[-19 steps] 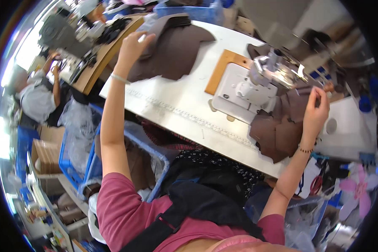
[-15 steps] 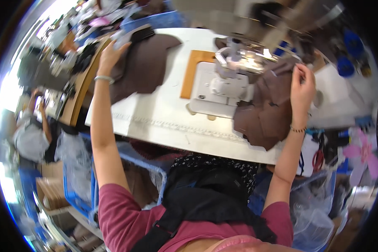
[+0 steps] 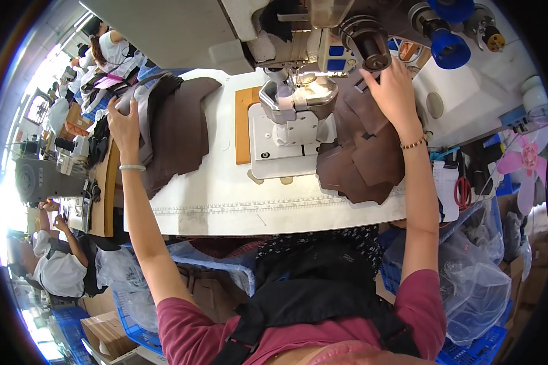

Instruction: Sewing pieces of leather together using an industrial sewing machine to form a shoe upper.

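My left hand [image 3: 123, 125] is at the outer edge of a stack of dark brown, leather-like cut pieces [image 3: 179, 128] on the left of the white table. Its thumb and fingers close around the edge of the upper pieces. My right hand [image 3: 397, 100] reaches over a second pile of brown pieces [image 3: 365, 164] on the right, thumb and fingers apart; some fingertips are hidden behind machine parts. Between the piles stands a sewing machine's raised metal bed [image 3: 295, 128], its needle area lit. No piece lies on the bed top.
The machine head [image 3: 182, 30] overhangs the table's far side. Blue-capped thread stands [image 3: 447, 45] rise at right. Red-handled scissors [image 3: 463, 193] and a pink fan [image 3: 526, 155] are beside the table. A blue crate [image 3: 134, 322] stands below. Another person [image 3: 61, 267] works at far left.
The view has swung, bringing the machine head into sight. My right hand, closed before, has spread and moved to the pile's far end. My left hand remains at the left stack.
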